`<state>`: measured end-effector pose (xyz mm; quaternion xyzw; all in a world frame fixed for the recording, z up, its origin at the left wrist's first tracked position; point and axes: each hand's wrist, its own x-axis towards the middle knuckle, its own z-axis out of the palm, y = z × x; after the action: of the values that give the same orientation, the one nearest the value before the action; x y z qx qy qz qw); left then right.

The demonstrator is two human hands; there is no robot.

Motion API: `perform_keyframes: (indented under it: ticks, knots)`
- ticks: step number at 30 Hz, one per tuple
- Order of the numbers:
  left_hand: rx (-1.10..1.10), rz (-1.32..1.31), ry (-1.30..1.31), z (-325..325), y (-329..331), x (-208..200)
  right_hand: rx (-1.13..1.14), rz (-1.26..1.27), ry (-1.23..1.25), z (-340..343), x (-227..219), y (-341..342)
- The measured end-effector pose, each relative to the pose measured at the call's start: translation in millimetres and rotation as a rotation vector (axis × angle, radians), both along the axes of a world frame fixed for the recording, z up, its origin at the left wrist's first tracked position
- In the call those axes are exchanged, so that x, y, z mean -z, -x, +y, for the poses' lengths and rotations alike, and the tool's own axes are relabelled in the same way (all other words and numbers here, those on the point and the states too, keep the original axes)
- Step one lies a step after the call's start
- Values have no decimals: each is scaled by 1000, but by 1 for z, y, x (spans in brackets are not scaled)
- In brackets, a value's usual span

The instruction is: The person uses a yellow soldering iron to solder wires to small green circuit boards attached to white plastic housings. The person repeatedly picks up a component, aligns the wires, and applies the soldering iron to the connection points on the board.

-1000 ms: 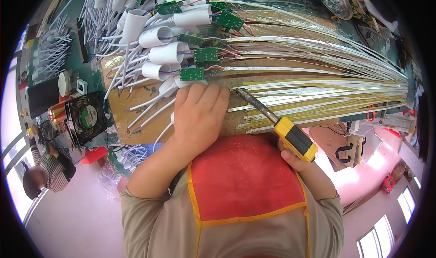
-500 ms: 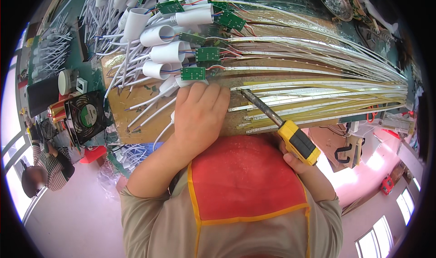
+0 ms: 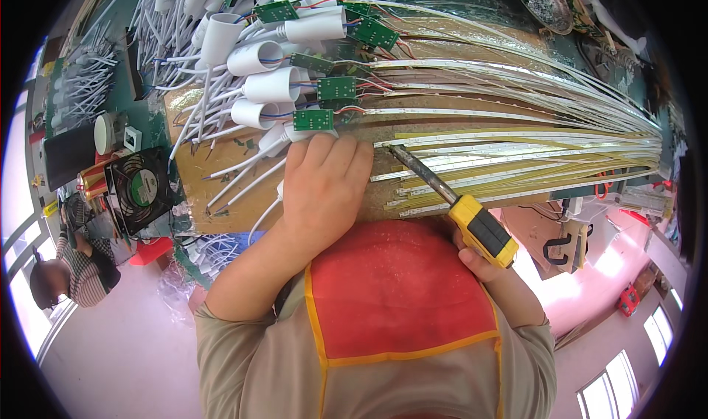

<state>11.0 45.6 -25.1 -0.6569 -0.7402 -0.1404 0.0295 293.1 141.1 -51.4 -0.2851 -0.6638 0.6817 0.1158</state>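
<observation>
My left hand (image 3: 324, 187) rests on the brown board with its fingers curled and pressed together; the fingertips and whatever they hold are hidden. A white cable (image 3: 264, 216) comes out from under that hand. Just beyond the knuckles lies a green circuit board (image 3: 313, 119) beside white plastic tubes (image 3: 271, 85). My right hand (image 3: 479, 262) grips the yellow and black handle of a soldering iron (image 3: 483, 231), partly hidden behind it. The iron's tip touches or hovers at the left ends of the white and yellow LED strips (image 3: 516, 153), close to my left fingers.
More white cables (image 3: 85, 80) are heaped at the left. A black fan (image 3: 140, 190) stands at the bench's left edge. At the upper right sits a metal dish (image 3: 542, 2) of small bits. Another person (image 3: 81, 271) is farther left.
The soldering iron's handle has shifted very slightly left, its tip staying near the same strip ends. My left hand keeps its place. The other person at the left has moved a little.
</observation>
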Motion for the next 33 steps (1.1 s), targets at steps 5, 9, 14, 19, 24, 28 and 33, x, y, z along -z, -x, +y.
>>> perform_keyframes:
  ticks: [5, 9, 14, 19, 24, 28, 33]
  knots:
    - [-3, 12, -17, 0, 0, 2, -7, 2, -39, 0, 0, 1]
    - [-7, 6, -37, 0, 0, 5, -27, -3, -95, 3, -3, 4]
    - [-22, 19, -30, 0, -1, 5, -22, 57, -88, 1, 3, 3]
    - [-26, 8, -21, 0, -2, 5, 1, -6, -40, 2, -3, 5]
    - [-10, 10, -17, 1, -1, 4, -69, 134, -96, 4, 8, 3]
    - [-10, 0, -3, 2, -1, 4, -38, 84, -81, 5, 1, 9]
    - [-14, 1, -7, 1, -1, 3, -28, 61, -56, 4, 4, 8]
